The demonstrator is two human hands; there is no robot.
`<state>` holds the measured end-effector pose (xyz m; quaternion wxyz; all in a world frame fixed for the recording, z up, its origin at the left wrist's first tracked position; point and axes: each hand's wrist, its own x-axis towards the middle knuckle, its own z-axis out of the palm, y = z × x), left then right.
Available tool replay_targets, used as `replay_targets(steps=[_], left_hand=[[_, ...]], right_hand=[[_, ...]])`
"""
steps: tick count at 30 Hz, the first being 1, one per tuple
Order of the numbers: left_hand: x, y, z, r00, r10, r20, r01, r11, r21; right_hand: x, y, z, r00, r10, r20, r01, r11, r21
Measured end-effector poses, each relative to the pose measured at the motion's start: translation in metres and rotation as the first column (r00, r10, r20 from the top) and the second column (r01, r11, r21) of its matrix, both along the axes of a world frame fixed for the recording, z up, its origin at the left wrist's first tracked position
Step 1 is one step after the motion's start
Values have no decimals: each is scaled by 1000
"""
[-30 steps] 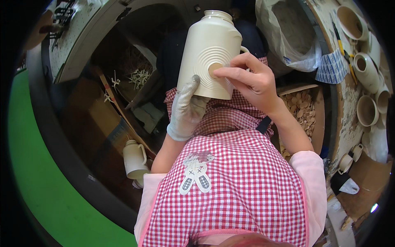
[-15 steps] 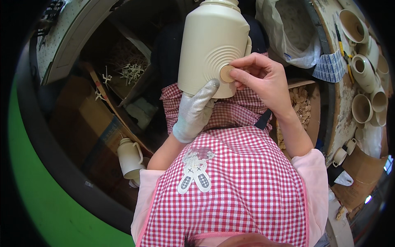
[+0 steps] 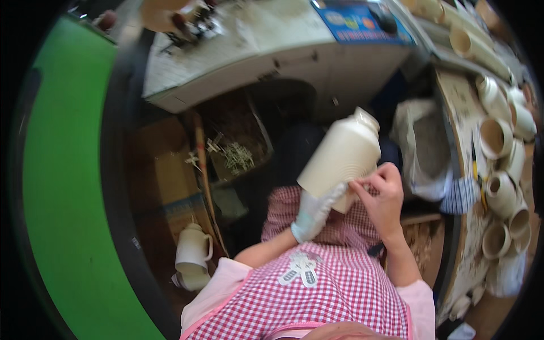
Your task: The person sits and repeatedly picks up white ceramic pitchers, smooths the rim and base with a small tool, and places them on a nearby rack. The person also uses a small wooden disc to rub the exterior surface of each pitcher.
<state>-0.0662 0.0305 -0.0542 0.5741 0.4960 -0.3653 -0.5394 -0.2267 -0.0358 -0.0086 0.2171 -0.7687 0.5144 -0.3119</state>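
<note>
My gloved left hand (image 3: 316,217) grips the lower part of a cream plastic flask body (image 3: 334,153), which tilts with its neck toward the upper right. My bare right hand (image 3: 382,201) has thumb and index finger pinched against the concentric rings on the flask's side; blur and the fingers hide whatever is between them. The flask is over my lap and the red checked apron (image 3: 351,283). A box of tan discs (image 3: 422,249) lies below the bench at right, partly behind my arm.
A white counter (image 3: 266,28) spans the back. Open boxes with white plastic scraps (image 3: 238,158) and a cream jug (image 3: 190,252) are at left. A plastic bag (image 3: 425,144) hangs beside the right bench (image 3: 456,105), which carries several cream vessels (image 3: 496,139).
The view has swung, showing more counter and placing my hands lower and farther right. The flask tilts further right. The tan disc seen in my right fingers is no longer distinguishable.
</note>
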Motion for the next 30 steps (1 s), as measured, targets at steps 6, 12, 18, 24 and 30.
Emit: replay_targets(steps=[6, 12, 18, 24, 30], left_hand=[[0, -2, -6, 957, 12, -291, 5, 998, 58], [2, -6, -4, 883, -112, -456, 149, 988, 47], [27, -9, 1, 827, -148, -542, 261, 956, 136], [26, -30, -3, 793, -95, -602, 253, 950, 183], [25, -48, -4, 775, -75, -627, 281, 930, 236]], right_hand=[[56, -115, 61, 860, 457, 224, -443, 889, -115], [296, -272, 148, 906, 371, -207, -424, 815, -395], [404, -307, 161, 876, 352, -330, -461, 811, -359], [367, -380, 142, 905, 279, 322, -73, 846, -527], [13, -487, 119, 986, 107, 126, 0, 763, -646]])
